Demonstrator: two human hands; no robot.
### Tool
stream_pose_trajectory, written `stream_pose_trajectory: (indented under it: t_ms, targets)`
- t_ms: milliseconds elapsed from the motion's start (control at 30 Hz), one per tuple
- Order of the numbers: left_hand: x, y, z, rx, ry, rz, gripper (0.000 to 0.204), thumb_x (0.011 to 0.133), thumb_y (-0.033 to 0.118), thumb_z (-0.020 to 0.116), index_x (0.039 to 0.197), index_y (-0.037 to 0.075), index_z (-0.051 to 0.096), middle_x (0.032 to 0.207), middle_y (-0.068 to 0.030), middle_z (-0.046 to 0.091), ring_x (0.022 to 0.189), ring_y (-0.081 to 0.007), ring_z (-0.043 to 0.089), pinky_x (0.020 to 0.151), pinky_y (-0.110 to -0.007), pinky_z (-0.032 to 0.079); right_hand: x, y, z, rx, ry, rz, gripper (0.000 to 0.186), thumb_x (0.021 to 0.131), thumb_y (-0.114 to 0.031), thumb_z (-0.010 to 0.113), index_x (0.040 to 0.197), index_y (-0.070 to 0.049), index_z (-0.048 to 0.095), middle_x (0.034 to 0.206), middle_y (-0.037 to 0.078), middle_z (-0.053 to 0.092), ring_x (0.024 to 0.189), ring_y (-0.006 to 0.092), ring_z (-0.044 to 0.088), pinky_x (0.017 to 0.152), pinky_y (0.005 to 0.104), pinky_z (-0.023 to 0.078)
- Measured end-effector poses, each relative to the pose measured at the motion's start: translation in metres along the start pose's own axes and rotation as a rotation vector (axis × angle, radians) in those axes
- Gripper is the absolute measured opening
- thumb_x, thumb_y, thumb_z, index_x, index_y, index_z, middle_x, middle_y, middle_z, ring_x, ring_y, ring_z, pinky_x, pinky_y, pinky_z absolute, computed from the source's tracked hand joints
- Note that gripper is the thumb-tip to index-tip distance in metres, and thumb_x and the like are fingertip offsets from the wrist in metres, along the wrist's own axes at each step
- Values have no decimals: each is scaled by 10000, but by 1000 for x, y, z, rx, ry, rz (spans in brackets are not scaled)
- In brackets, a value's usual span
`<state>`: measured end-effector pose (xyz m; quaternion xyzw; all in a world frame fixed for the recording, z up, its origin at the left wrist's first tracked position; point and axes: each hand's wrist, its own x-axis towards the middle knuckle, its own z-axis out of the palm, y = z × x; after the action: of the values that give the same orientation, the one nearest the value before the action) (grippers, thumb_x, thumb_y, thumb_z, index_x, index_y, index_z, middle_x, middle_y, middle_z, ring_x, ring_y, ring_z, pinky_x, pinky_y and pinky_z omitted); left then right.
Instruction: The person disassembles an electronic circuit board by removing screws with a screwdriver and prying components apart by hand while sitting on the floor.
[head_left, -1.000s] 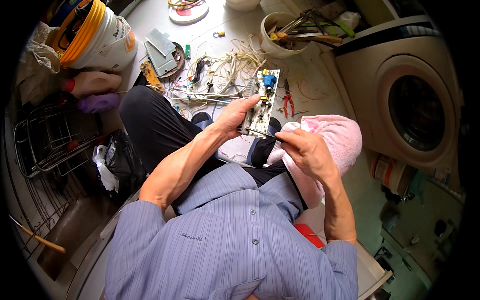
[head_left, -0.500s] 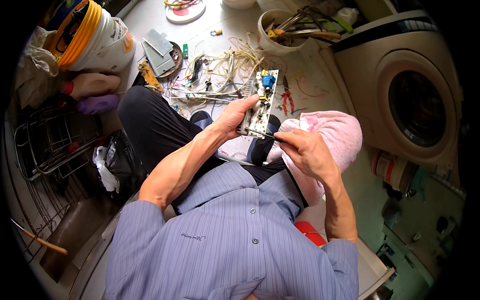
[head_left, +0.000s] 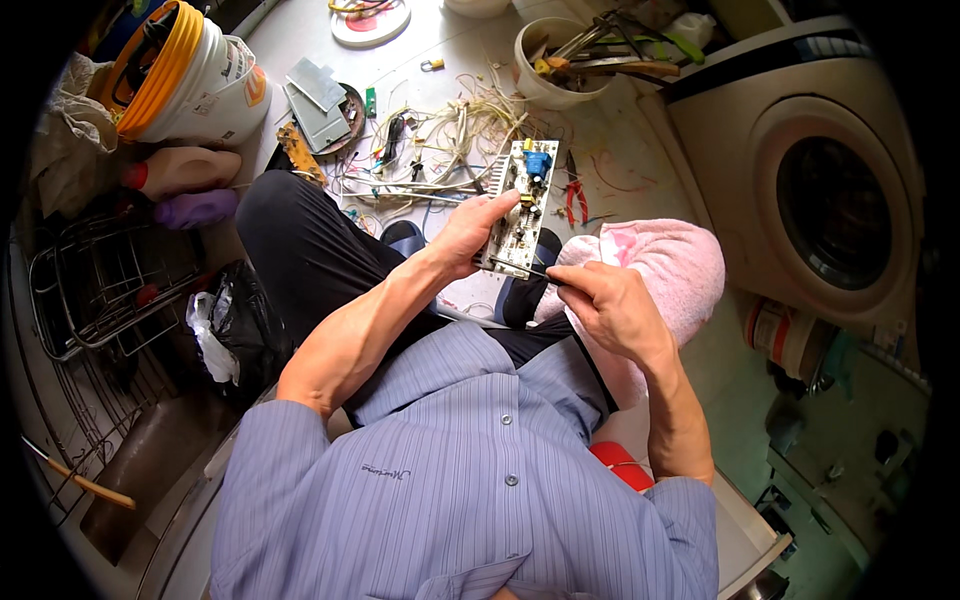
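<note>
A circuit board (head_left: 517, 232) is tilted up over my feet, crowded with small parts and a blue component (head_left: 537, 163) near its far end. My left hand (head_left: 470, 232) grips its left edge, thumb across the face. Between the fingers of my right hand (head_left: 610, 303) is a thin dark screwdriver (head_left: 535, 272). Its shaft lies across the near end of the board; exactly what the tip touches is too small to tell. A pink towel (head_left: 665, 265) covers my right knee, just beyond the right hand.
Loose wires (head_left: 460, 140) lie tangled on the floor ahead, with red-handled pliers (head_left: 576, 200) right of the board. A tool bucket (head_left: 560, 95) stands farther off, a washing machine (head_left: 800, 180) at the right. To the left are a white bucket (head_left: 215, 100) and a wire rack (head_left: 110, 290).
The near end of the board has tipped or shifted very slightly, and my right hand has moved a touch down. Both grips are the same.
</note>
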<state>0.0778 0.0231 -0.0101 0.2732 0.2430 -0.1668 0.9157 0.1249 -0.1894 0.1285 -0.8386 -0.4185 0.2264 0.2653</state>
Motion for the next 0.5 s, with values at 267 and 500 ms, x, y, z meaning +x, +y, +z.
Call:
stream_pose_trajectory:
  t_ms: [267,500]
  targets:
    - [11,-12,-9,-148,-22,-88,283,1031,274,590,1094,11,673,909,-74,737,718,-169,726,626,-341,632,-1,4,-1,39,-16,4,243,856,-48,713,1097,-42,743,849,157,710,742,307,693,669,358,537]
    - [14,-15,-14,-100,-94,-111,392,1079,310,479,1242,-10,635,1089,-125,738,898,-199,743,801,-365,640,-3,5,0,21,-22,8,249,855,-45,711,1102,-38,741,850,160,709,732,301,690,665,354,536]
